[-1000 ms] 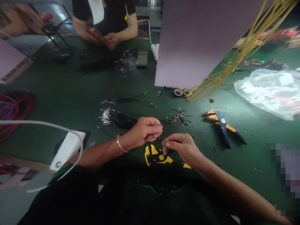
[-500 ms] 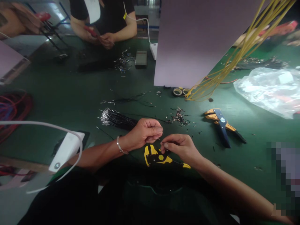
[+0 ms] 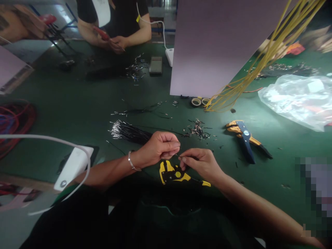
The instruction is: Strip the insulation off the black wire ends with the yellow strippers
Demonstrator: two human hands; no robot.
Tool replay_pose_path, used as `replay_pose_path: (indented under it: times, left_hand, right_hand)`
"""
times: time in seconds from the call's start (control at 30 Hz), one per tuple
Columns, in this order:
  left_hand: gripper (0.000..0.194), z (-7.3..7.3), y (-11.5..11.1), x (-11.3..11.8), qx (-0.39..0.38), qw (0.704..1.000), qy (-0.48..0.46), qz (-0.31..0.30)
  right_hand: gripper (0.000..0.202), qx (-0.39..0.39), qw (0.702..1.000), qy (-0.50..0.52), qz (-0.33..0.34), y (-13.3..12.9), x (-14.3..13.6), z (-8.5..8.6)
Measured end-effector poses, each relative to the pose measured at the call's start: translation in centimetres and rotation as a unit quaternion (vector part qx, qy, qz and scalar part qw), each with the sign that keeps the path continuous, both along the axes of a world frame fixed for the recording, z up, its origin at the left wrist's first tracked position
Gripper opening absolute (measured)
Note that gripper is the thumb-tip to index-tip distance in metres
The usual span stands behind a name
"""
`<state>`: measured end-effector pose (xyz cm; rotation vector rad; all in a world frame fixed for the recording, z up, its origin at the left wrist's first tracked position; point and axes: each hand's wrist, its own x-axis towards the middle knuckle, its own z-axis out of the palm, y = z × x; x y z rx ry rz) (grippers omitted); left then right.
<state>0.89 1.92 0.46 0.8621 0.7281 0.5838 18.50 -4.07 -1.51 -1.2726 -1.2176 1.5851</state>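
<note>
My right hand [image 3: 201,160] pinches a thin black wire [image 3: 178,156] between thumb and forefinger, its tip pointing at my other hand. Close beside it, my left hand [image 3: 166,147] is closed, thumb pressed on the fingers; what it holds is too small or hidden to make out. A yellow-and-black wire stripper [image 3: 178,174] lies on the table just below both hands. Behind my left wrist rests a bundle of black wires [image 3: 129,131] with shiny ends. A heap of small metal terminals or wire scraps [image 3: 198,130] lies beyond my right hand.
To the right lie a blue-and-orange wire stripper [image 3: 243,138] and a clear plastic bag [image 3: 295,100]. Yellow wires [image 3: 249,77] hang near a pale upright panel [image 3: 207,48], with tape rolls [image 3: 196,102] at its foot. A white power strip [image 3: 74,167] sits left. A co-worker [image 3: 114,27] sits opposite.
My right hand's fingertips have shifted slightly toward the left hand, and the wire tip now shows between them. A red tool at the far right has moved left.
</note>
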Motion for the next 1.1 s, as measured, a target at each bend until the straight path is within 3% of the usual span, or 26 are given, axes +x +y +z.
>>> replay_pose_path:
  times: [0.47,0.93,1.1]
  left_hand:
    - [0.023,0.4,0.6,-0.1,-0.044,0.999,-0.025,0.006]
    - [0.023,-0.3,1.4,-0.4,-0.081,0.994,-0.067,-0.015]
    - [0.025,0.0,1.4,-0.4,-0.049,0.995,-0.088,-0.013]
  right_hand:
    - [0.014,0.046,0.996,-0.061,0.048,0.0,0.4,0.1]
    - [0.012,0.049,0.998,-0.029,0.013,-0.5,0.9,0.2]
    - [0.007,0.025,0.996,0.068,-0.052,-0.2,1.1,-0.5]
